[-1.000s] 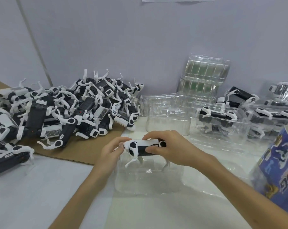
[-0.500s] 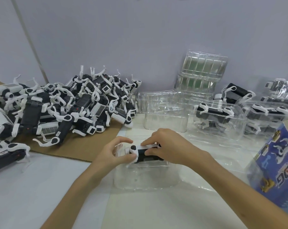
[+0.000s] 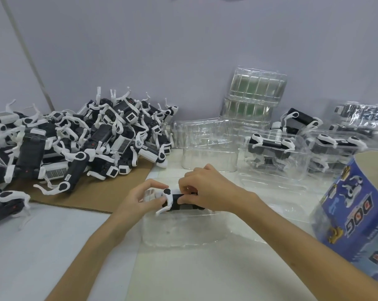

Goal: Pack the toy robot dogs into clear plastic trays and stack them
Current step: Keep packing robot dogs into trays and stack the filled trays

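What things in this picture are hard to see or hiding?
Head view:
- Toy dog: its right end is hidden under the right hand, and the left hand covers part of the other end.
- Blue box: cut off by the right edge.
- Back-right trays: blurred, so the contents are unclear.
- Dog pile: too tangled to count, and cut off at the left edge.

Dog [image 3: 175,200] now down in the mouth of the clear tray [image 3: 183,232] - a second ago I held it above the rim. Both hands dropped with it: left hand [image 3: 138,198] pinching the front leg joint, right hand [image 3: 207,190] curled over the body.
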Tool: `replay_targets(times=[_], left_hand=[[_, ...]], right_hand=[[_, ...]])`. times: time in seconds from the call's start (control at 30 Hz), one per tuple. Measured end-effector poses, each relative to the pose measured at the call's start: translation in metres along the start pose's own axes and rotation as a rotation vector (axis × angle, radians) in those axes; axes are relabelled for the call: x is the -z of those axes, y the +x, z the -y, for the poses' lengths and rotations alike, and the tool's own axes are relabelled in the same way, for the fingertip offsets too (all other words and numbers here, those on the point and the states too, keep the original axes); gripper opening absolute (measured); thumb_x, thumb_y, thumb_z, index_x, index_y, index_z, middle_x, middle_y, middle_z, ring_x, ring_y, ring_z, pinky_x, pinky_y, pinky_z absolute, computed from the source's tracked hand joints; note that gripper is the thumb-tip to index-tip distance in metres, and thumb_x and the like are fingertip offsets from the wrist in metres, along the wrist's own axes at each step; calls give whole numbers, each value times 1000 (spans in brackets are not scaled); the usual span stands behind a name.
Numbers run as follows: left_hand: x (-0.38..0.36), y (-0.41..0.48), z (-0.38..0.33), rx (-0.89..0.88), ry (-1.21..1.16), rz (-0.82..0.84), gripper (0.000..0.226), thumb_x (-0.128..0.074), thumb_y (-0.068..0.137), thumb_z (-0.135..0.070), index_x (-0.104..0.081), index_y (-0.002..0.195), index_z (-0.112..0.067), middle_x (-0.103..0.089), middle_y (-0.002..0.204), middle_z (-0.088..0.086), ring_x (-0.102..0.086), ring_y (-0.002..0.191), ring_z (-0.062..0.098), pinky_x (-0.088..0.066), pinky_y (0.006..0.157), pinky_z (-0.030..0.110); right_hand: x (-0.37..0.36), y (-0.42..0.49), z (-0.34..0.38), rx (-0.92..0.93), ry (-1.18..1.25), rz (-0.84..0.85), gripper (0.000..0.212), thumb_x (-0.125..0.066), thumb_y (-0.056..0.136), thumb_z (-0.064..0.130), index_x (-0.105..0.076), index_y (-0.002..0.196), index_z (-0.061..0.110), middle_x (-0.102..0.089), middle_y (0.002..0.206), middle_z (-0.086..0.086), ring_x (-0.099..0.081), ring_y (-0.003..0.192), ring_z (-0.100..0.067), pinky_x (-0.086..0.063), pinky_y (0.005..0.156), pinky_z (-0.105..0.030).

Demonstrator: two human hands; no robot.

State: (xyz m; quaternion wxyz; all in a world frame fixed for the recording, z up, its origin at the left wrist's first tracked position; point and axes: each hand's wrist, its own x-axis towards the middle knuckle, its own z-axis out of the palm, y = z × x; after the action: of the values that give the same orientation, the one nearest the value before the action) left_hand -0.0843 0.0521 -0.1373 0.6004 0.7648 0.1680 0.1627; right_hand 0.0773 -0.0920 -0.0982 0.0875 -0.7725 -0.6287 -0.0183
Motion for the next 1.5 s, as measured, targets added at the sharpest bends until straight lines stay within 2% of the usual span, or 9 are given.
replay_targets(times=[0.17,0.33,0.47,0.53,0.73,1.0,1.2,1.33,1.5], left_hand=[[-5,3,4,14,-44,-89,32,-74,66,-29,-72,98,-36,-69,108,-11,-60,109,13,-42,85,24],[-12,3,8,8,-53,-284,57,-84,60,-30,-63,111,-44,-54,131,-5,-50,122,9,-37,93,32],[-21,4,11,-70,-13,-422,31,-79,83,-24,-64,106,-36,-57,127,0,-55,113,13,-46,98,40],[-25,3,7,-75,-61,-347,21,-74,87,-36,-66,107,-34,-60,124,-4,-57,114,12,-46,104,46],[-46,2,-3,-121,97,-3,53,-77,60,-57,-61,111,-56,-37,145,-23,-33,135,-11,-34,103,20],[-92,13,3,-319,332,90,66,-71,54,-67,-47,115,-59,-11,134,-52,-8,134,-27,-27,98,10],[-151,25,0,-359,302,57,67,-68,46,-67,-49,110,-58,-7,138,-47,-14,128,-31,-21,92,-6],[-198,38,-5,-366,277,38,78,-66,41,-68,-32,111,-70,-8,144,-31,-19,130,-21,-19,95,-3],[-244,51,-18,-381,311,45,76,-57,40,-74,-20,106,-74,-1,144,-30,-16,124,-20,-20,93,3]], right_hand=[[12,-12,3,-80,79,87,36,-45,102,47,-55,77,23,-50,84,8,-46,84,-14,-27,84,-33],[17,-40,1,-188,316,-25,25,-47,100,50,-66,108,34,-58,113,13,-52,102,-6,-33,97,-29],[8,-53,-1,-177,207,-24,37,-53,90,65,-67,110,37,-56,123,18,-49,111,-3,-28,92,-26],[6,-57,-5,-213,177,-58,39,-50,89,68,-66,104,37,-57,118,20,-50,104,-2,-28,88,-27],[31,-69,-26,-354,392,-171,27,-51,99,46,-70,91,28,-65,100,14,-59,94,-2,-44,90,-31],[61,-133,-89,-720,1061,-1175,25,-55,97,11,-69,77,15,-69,68,2,-63,62,-12,-50,60,-20],[60,-201,-149,-1195,810,-1950,23,-48,83,7,-53,80,30,-57,83,12,-54,72,7,-42,77,-19],[59,-214,-157,-1085,568,-1868,28,-49,78,8,-51,86,34,-55,90,17,-54,74,16,-39,75,-8],[60,-204,-157,-820,514,-1383,31,-60,86,1,-60,89,32,-66,95,13,-61,87,3,-44,74,-6]])
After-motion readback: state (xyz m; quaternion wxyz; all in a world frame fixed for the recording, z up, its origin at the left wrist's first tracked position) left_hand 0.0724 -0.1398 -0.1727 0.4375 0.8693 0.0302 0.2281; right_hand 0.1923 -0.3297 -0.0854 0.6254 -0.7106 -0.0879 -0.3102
